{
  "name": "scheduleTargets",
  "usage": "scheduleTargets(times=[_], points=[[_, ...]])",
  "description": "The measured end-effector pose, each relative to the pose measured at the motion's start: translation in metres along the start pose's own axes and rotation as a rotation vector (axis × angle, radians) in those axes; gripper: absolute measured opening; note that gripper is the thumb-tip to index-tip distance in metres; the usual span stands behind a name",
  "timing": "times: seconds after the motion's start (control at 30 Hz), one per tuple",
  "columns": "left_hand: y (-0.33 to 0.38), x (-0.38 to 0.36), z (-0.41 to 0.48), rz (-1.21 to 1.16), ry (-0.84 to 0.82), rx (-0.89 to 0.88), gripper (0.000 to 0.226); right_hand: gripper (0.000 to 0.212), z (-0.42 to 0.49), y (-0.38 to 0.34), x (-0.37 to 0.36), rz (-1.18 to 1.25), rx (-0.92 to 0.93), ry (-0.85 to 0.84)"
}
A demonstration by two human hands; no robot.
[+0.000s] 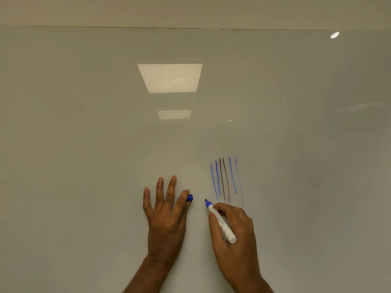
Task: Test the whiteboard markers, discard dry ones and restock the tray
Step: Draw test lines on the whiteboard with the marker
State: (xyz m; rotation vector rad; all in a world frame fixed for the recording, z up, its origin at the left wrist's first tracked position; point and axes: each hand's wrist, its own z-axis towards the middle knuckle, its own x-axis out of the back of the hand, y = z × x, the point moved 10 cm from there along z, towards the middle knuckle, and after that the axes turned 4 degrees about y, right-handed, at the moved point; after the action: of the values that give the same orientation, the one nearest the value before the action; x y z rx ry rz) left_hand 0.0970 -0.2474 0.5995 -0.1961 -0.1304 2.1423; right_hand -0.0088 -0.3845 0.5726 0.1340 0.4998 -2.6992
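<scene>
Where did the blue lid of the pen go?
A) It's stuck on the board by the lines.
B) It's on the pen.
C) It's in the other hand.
C: the blue cap pokes out between the thumb and forefinger of the left hand, while the marker in the right hand has a bare tip.

The whiteboard point(84, 144) offers open surface across the upper half and down both sides of the frame, where a hand could sweep freely (the pale squares point(170, 78) at upper centre are only reflected light). The crowding is at lower centre. The left hand point(165, 216) lies spread on the board with a blue cap point(190, 197) at its forefinger. Just beside it the right hand point(234, 229) grips the marker point(221, 222), leaving a narrow gap between tip and cap. Ink strokes point(224, 178) stand directly above the right hand.
</scene>
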Motion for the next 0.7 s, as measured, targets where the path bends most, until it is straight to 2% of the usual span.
scheduleTargets(times=[0.1, 0.2, 0.33, 0.4, 0.47, 0.53, 0.63, 0.7], points=[[-0.001, 0.0, 0.0, -0.008, -0.007, 0.024, 0.036, 0.063, -0.006, 0.008, -0.001, 0.011, -0.122, -0.08], [-0.002, 0.001, -0.001, -0.059, -0.037, 0.042, 0.038, 0.063, -0.027, 0.025, -0.005, 0.139, -0.346, -0.182], [0.0, 0.015, 0.0, -0.21, -0.042, 0.133, 0.039, 0.036, -0.038, -0.002, 0.01, 0.326, -0.437, -0.199], [0.004, 0.03, -0.002, -0.304, -0.027, 0.224, 0.04, 0.032, -0.041, -0.016, 0.013, 0.384, -0.44, -0.236], [0.007, 0.049, -0.006, -0.416, -0.02, 0.419, 0.039, 0.031, -0.046, -0.027, 0.015, 0.429, -0.458, -0.261], [0.007, 0.062, -0.014, -0.621, -0.034, 0.716, 0.034, 0.028, -0.051, -0.041, 0.018, 0.48, -0.461, -0.273], [0.009, 0.075, -0.022, -0.837, -0.051, 1.024, 0.028, 0.054, -0.057, -0.059, 0.019, 0.514, -0.44, -0.319], [0.012, 0.079, -0.027, -1.024, -0.042, 1.165, 0.029, 0.05, -0.058, -0.071, 0.018, 0.527, -0.417, -0.35]])
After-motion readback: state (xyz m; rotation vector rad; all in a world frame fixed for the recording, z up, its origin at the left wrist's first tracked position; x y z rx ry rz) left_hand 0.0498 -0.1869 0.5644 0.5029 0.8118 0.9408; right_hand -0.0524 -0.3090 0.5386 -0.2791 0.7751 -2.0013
